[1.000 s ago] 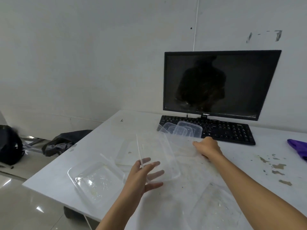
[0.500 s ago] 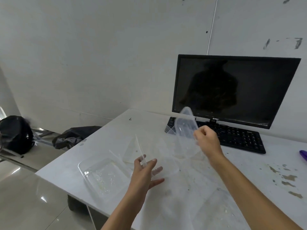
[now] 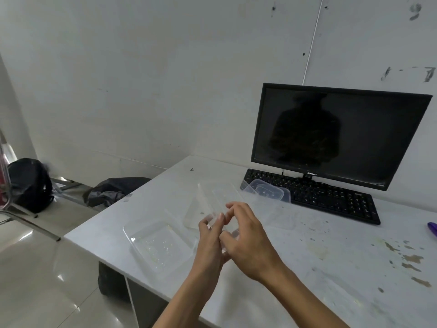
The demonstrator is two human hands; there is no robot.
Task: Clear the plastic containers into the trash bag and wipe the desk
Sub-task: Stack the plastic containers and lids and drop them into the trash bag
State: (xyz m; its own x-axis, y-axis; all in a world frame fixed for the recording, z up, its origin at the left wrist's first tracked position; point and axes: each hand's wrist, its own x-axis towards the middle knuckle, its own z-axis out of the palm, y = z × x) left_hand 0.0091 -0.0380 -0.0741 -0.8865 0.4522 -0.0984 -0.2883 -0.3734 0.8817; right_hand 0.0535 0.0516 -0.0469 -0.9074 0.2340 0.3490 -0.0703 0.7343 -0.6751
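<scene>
Two hands meet above the desk (image 3: 331, 256): my left hand (image 3: 210, 235) and right hand (image 3: 248, 240) both pinch the near end of a clear container (image 3: 212, 200), tilted off the surface. A second container (image 3: 160, 242) lies near the desk's left edge; a third container (image 3: 269, 192) sits at the keyboard (image 3: 331, 197).

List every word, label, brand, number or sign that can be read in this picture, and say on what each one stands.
Nothing can be read with certainty.
Monitor: small logo on the bottom frame, too blurred to read.
Keyboard: key legends, too small to read.
Wall: grey mark at upper right, shaped somewhat like "9", probably only a stain.
Clear containers: no print visible.
</scene>
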